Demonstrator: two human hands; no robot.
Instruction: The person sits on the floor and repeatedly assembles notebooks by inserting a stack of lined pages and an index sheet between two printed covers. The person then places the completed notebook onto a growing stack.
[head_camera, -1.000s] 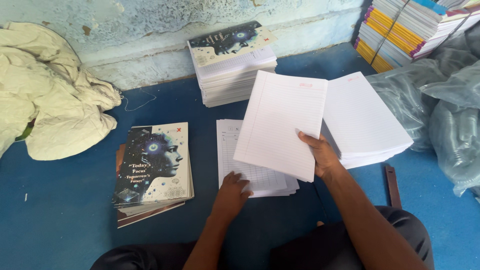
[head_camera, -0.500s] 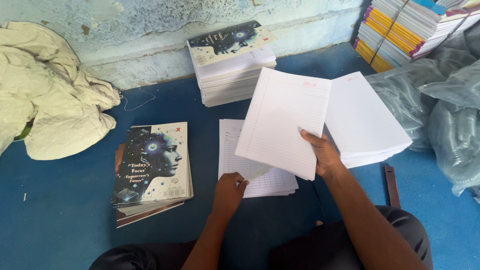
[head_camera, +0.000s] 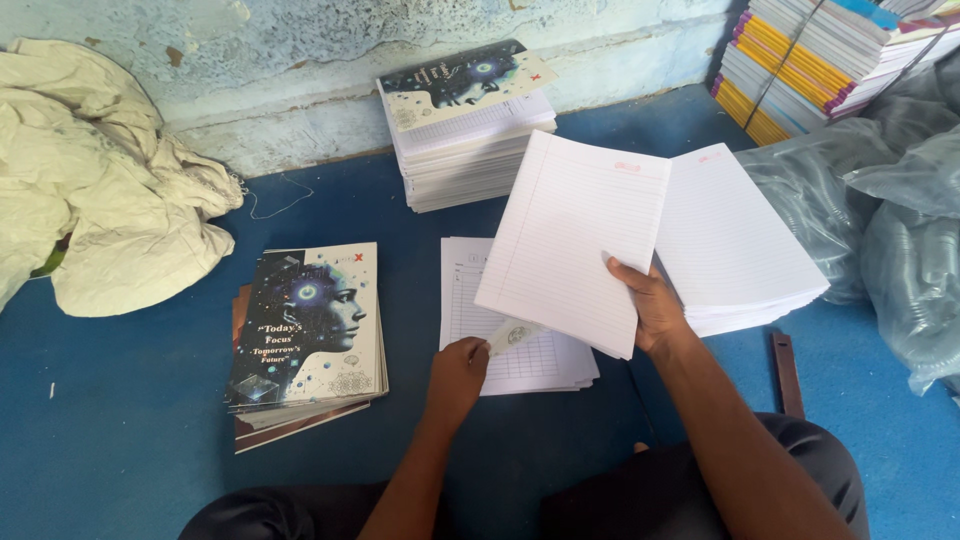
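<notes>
I am holding a sheaf of lined pages (head_camera: 575, 240) in my right hand (head_camera: 652, 310), thumb on top and fingers under its lower right corner, tilted up above the blue floor (head_camera: 130, 400). My left hand (head_camera: 458, 368) is pinching the corner of a printed sheet (head_camera: 515, 333) and peeling it up from the thin pile of printed sheets (head_camera: 520, 360) lying on the floor just in front of my knees. I judge this as the gathering step: the printed sheet looks meant to join the lined sheaf, so the next move calls for a clean lift of one sheet only and squaring the edges.

Just right of the sheaf a thick stack of lined paper (head_camera: 740, 250) is resting. At the left, a small pile of dark covers (head_camera: 310, 335) showing a face profile is lying. Against the wall, a taller paper stack (head_camera: 465, 135) is carrying a similar cover. At the far right corner, bundled books with yellow and purple spines (head_camera: 800, 60) are sitting beside grey plastic wrap (head_camera: 880, 220). A cream cloth (head_camera: 100, 180) is heaped at the left.
</notes>
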